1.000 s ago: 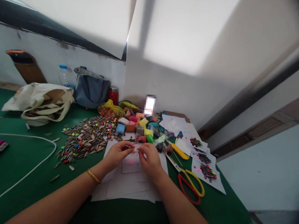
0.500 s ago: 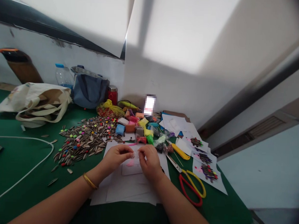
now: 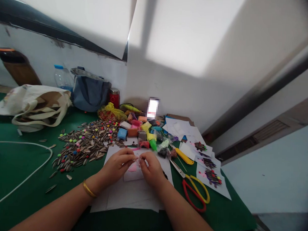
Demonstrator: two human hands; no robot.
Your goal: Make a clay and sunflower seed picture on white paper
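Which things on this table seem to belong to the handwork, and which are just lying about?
Seemingly part of the work:
white paper under the left hand and right hand, whose fingertips nearly meet;
pink piece;
striped seeds mixed with coloured balls;
coloured packets;
scissors.

Probably just lying about:
white cloth bag;
blue bag;
blue-capped bottle;
red flask.
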